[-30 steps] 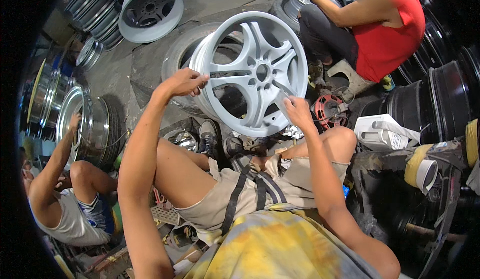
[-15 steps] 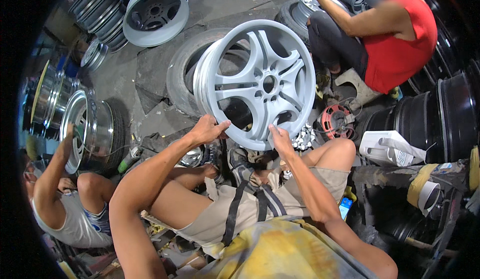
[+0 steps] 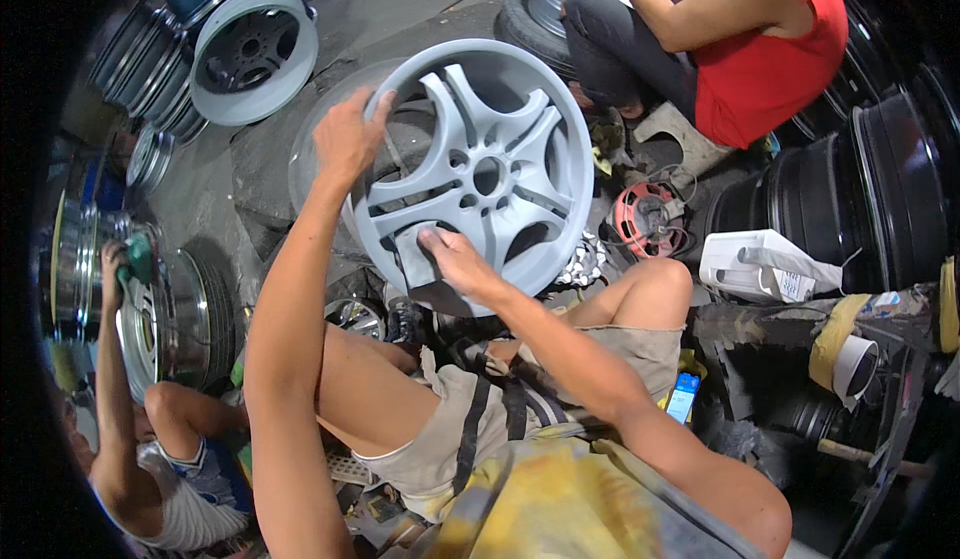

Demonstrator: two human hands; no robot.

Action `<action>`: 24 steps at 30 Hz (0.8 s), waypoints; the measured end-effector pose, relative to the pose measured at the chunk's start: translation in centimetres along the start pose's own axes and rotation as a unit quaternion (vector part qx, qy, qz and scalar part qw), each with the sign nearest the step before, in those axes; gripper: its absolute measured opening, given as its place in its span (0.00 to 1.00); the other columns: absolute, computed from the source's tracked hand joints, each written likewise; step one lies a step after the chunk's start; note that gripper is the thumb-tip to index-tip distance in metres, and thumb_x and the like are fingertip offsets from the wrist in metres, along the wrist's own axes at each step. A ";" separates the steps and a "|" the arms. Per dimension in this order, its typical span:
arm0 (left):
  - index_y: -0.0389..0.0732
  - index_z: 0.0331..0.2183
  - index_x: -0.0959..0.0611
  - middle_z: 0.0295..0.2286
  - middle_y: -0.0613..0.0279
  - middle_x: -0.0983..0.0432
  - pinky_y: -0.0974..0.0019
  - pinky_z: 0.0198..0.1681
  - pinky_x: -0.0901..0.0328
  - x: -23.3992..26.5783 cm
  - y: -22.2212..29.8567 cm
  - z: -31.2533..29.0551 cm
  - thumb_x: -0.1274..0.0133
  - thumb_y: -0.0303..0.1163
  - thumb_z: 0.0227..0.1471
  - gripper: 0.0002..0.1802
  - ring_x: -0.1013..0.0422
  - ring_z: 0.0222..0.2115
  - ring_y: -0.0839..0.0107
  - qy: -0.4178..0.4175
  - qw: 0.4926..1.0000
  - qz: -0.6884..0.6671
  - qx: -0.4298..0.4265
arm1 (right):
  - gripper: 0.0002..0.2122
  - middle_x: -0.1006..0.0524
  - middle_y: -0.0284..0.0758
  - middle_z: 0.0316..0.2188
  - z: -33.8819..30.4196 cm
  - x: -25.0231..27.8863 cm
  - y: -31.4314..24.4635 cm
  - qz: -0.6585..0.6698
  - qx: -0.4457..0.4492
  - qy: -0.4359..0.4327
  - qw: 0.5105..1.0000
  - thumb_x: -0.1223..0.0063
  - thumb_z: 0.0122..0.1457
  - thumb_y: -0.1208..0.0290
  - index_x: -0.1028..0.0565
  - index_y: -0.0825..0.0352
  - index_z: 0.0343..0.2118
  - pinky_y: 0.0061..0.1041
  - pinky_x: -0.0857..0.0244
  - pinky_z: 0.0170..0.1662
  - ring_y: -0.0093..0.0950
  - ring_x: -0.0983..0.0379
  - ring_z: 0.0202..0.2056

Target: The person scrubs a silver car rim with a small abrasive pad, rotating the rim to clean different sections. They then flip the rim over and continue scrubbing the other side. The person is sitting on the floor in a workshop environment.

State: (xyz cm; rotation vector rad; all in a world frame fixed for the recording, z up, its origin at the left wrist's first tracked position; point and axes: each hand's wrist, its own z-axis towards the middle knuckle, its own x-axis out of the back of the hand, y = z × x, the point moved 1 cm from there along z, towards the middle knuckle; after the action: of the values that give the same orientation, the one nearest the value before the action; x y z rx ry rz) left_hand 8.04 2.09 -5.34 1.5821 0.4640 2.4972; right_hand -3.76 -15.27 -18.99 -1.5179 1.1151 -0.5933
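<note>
A grey alloy wheel rim (image 3: pixel 487 139) stands tilted in front of me, with curved double spokes and a round centre hole. My left hand (image 3: pixel 347 137) grips its upper left edge, thumb on the front side and fingers over the outside. Between the thumb and fingers of my right hand (image 3: pixel 462 265) is a grey sheet of sandpaper (image 3: pixel 414 257), pressed against the lower left lip and spoke. Part of the sheet lies hidden under the hand. Behind the rim, a tyre (image 3: pixel 312 149) lies flat and is partly covered.
A person in a red top (image 3: pixel 765 54) sits at the far right by another wheel. At the left, another person's hand (image 3: pixel 113 264) holds a green cloth at a shiny wheel (image 3: pixel 140 329). A red cable reel (image 3: pixel 645 219), white container (image 3: pixel 750 264) and phone (image 3: pixel 683 397) are on my right.
My left hand has moved from the rim's lower edge up to its upper left. My right hand has shifted left and now holds the sandpaper against the rim. The view has turned slightly.
</note>
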 end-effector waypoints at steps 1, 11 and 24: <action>0.41 0.32 0.17 0.26 0.44 0.21 0.46 0.35 0.33 0.0 -0.1 0.1 0.51 0.60 0.56 0.29 0.24 0.32 0.43 -0.011 1.000 0.013 0.017 | 0.22 0.23 0.36 0.31 -0.9 1.5 -0.8 -0.002 -0.007 -0.031 0.999 0.62 0.70 0.55 0.27 0.73 0.42 0.29 0.34 0.42 0.25 0.31 0.34; 0.39 0.32 0.18 0.27 0.40 0.21 0.46 0.38 0.34 -0.3 -0.4 1.2 0.56 0.65 0.57 0.35 0.25 0.33 0.39 -0.034 0.996 0.039 0.068 | 0.23 0.21 0.35 0.40 -6.8 25.0 -4.2 0.066 0.009 0.188 0.980 0.32 0.50 0.73 0.28 0.71 0.49 0.27 0.21 0.37 0.25 0.22 0.37; 0.37 0.32 0.18 0.26 0.38 0.24 0.47 0.36 0.34 -0.5 -1.1 1.1 0.54 0.64 0.57 0.35 0.27 0.31 0.39 -0.014 0.997 0.069 0.044 | 0.25 0.21 0.41 0.41 -0.4 28.7 5.1 -0.079 0.008 0.404 0.911 0.29 0.47 0.63 0.26 0.76 0.44 0.28 0.30 0.43 0.28 0.24 0.38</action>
State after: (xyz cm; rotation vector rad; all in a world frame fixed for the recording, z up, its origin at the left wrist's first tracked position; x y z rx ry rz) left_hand 9.23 3.15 -5.67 1.7356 0.4835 2.5833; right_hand 6.58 -40.48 -29.32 -1.3723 1.5929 -1.4224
